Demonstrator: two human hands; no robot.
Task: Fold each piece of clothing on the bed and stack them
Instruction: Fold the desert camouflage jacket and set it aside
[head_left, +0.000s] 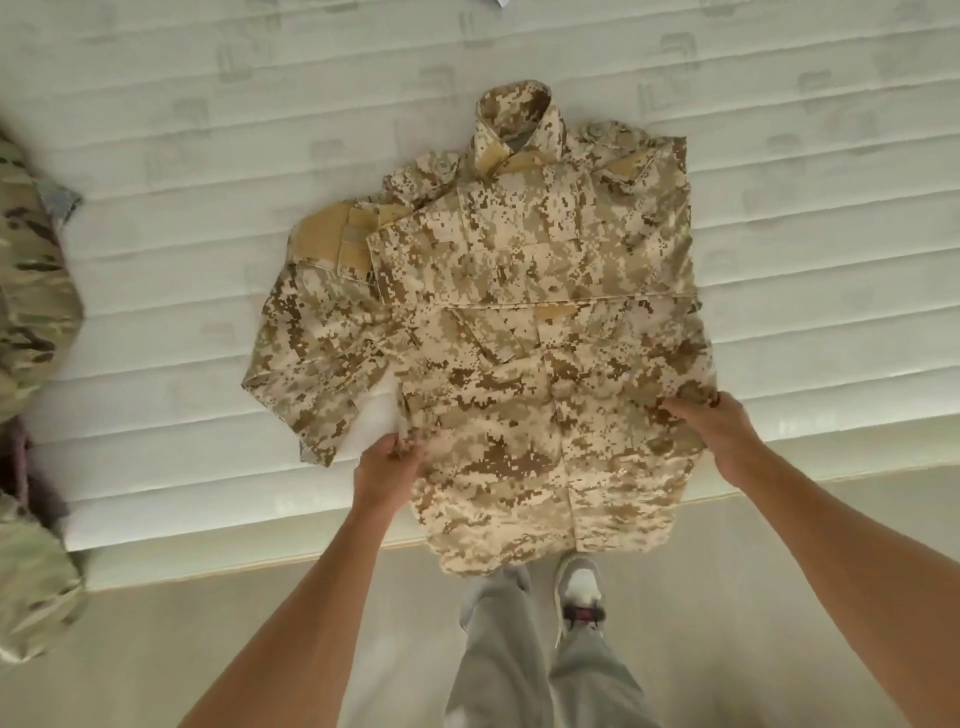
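While both hands, left (390, 465) and right (714, 431), pinch its edges, the pixel-camouflage jacket (524, 332) drapes off the quilted mattress (208, 208).

Your jacket (519, 332) lies on the bed (156, 260), collar at the far end, its hem hanging over the near edge above your shoes (579, 587). One sleeve spreads to the jacket's left on the mattress. Your left hand (389, 470) grips the jacket's near left edge; your right hand (711, 434) grips its near right edge. Well apart, at the bed's left edge, lies a heap of other clothes (31, 291).
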